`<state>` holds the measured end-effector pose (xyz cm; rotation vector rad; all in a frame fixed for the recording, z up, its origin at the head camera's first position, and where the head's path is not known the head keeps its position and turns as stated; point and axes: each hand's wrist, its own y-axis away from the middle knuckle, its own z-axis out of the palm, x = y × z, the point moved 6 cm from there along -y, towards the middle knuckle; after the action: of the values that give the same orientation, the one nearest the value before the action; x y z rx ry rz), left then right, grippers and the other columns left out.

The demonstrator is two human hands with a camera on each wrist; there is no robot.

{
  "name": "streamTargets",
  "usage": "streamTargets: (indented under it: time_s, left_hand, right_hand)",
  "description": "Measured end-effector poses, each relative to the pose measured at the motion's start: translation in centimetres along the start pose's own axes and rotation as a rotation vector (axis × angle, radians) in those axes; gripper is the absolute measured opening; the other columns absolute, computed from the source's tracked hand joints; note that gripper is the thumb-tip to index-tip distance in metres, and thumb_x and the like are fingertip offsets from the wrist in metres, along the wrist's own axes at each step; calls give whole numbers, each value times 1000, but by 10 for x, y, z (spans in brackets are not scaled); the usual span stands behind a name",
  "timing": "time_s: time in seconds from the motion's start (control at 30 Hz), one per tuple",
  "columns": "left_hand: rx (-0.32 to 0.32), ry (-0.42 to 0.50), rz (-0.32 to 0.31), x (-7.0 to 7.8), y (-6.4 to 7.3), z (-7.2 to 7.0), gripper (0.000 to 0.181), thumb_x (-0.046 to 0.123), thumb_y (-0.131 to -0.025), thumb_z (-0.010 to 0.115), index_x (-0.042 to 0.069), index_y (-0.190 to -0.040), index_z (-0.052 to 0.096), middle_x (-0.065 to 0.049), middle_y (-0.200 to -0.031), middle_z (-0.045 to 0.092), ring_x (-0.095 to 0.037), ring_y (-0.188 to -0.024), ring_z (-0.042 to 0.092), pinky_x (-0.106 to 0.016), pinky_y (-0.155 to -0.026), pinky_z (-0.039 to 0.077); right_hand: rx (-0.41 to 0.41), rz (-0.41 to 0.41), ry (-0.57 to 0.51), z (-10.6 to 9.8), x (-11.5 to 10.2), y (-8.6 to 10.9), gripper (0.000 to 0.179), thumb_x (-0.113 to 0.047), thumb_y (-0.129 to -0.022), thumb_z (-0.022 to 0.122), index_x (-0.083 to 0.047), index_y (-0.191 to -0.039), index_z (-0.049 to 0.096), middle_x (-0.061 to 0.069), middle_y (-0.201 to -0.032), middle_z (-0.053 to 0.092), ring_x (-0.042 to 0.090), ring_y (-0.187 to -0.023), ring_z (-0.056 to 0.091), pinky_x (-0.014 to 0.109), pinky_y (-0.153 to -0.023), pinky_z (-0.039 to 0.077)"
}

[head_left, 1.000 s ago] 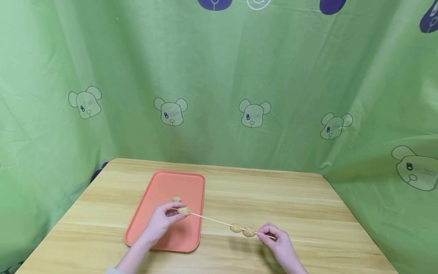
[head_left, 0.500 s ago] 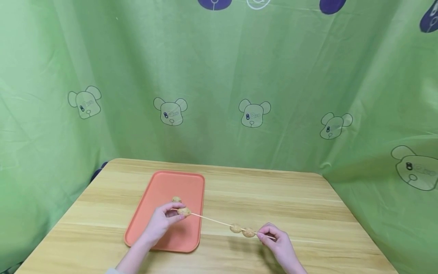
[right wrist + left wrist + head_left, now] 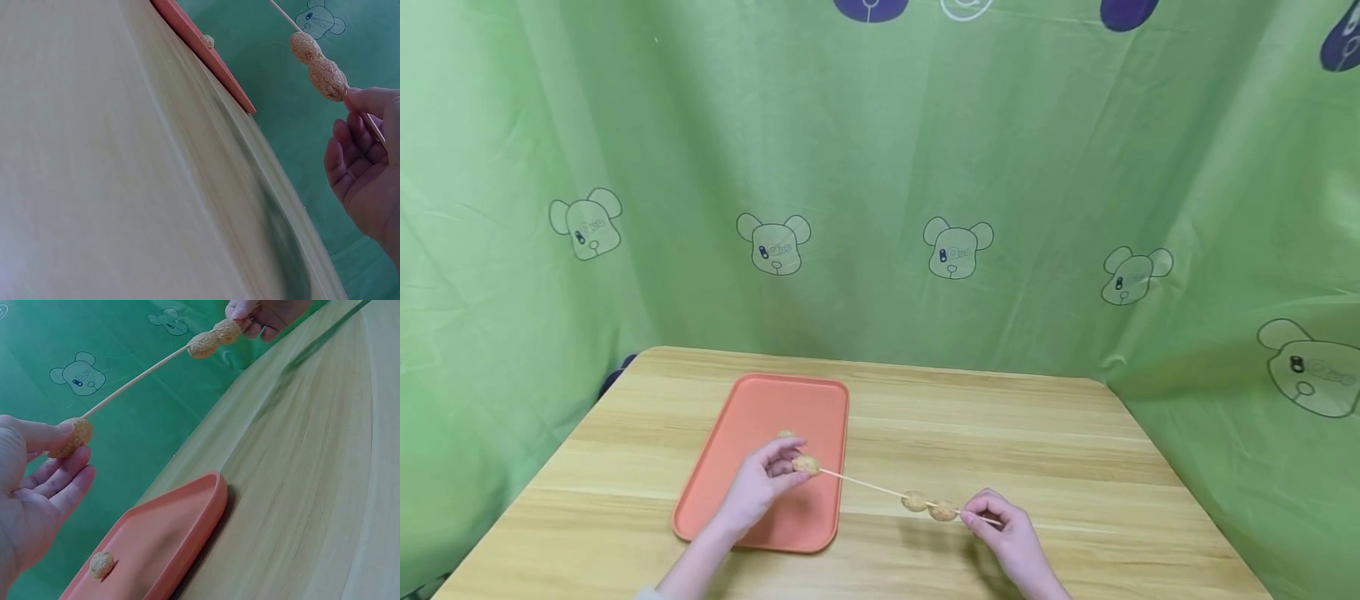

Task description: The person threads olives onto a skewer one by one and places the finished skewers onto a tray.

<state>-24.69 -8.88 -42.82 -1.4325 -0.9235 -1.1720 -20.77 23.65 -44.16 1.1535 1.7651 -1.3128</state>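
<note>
A thin wooden skewer [image 3: 868, 482] slants down to the right above the table. My right hand [image 3: 1011, 537] pinches its lower end between thumb and fingers. Just beyond those fingertips, two brown, rough-skinned balls [image 3: 326, 78] sit threaded side by side, looking like fried balls. At the skewer's other end my left hand [image 3: 756, 487] holds a similar ball [image 3: 74, 437] between thumb and fingers, over the tray. In the left wrist view the stick meets this ball; how far it goes in is hidden. Another ball [image 3: 101, 565] lies on the tray, mostly behind the left hand in the head view.
A shallow coral-pink tray [image 3: 790, 396] with a raised rim lies on the left part of the wooden table [image 3: 1000, 433]. Green curtains [image 3: 865, 150] printed with bear heads hang behind the table and at both sides.
The ball in my left hand has shifted slightly right and down, and the left hand with it. The skewer, its two balls and my right hand have moved a touch to the left.
</note>
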Motion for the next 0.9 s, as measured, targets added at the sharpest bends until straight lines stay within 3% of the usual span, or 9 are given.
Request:
streamTargets:
  time_s: [0.2, 0.43, 0.7, 0.9]
  left_hand:
    - [9, 14, -20, 1, 1, 2, 35, -9, -74, 67, -16, -105, 54, -10, -89, 59, -8, -74, 56, -19, -69, 52]
    - [-32, 25, 31, 3, 1, 4, 32, -8, -73, 68, -17, -102, 55, -8, -86, 63, -8, -74, 58, -20, -69, 53]
    - [-75, 24, 101, 8, 4, 10, 31, -10, -74, 67, -18, -101, 54, -21, -89, 63, -8, -74, 59, -21, -69, 53]
    - [-98, 42, 109, 7, 4, 14, 31, -8, -74, 68, -18, -99, 54, -11, -86, 64, -7, -74, 59, -20, -68, 53]
  right_hand:
    - [-2, 7, -13, -1, -1, 0, 6, 7, -82, 61, 2, -81, 62, 1, -81, 58, 7, -75, 55, 21, -65, 50]
    - [-26, 0, -19, 0, -2, -2, 5, 3, -85, 61, 0, -82, 62, 1, -82, 58, 7, -76, 55, 21, -65, 50]
    - [-31, -23, -30, 3, -6, -3, 6, 5, -84, 61, -1, -81, 62, 4, -81, 57, 5, -75, 55, 21, -64, 50]
    - [-37, -19, -44, 5, -7, -4, 4, 4, -83, 62, 0, -81, 61, 2, -80, 56, 5, -73, 54, 21, -62, 50]
